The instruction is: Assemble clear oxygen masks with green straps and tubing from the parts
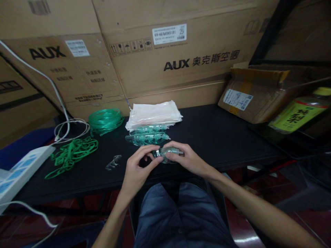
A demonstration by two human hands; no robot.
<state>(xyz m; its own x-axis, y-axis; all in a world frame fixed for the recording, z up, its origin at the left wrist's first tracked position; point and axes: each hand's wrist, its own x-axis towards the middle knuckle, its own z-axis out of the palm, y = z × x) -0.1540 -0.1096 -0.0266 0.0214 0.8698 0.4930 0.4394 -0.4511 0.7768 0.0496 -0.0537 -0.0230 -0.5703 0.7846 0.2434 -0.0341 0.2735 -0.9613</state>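
A clear green-tinted oxygen mask (169, 151) is held between my hands just above the near edge of the table. My right hand (190, 157) grips its body, with the thumb on the near side and the pale connector poking out. Thumb and forefinger of my left hand (138, 163) pinch a small shiny metal nose clip (158, 153) at the mask's left end. Beyond them lies a row of nested masks (148, 138). Several loose metal nose clips (113, 162) lie to the left. A heap of green elastic straps (74, 153) is further left.
Behind the masks sits a stack of white plastic bags (155, 113), beside a coil of green tubing (106, 120). A white power strip (26, 172) and cable lie left. Large cartons (181, 82) wall the back. An open box (238, 94) and a yellow-capped bottle (300, 113) stand right.
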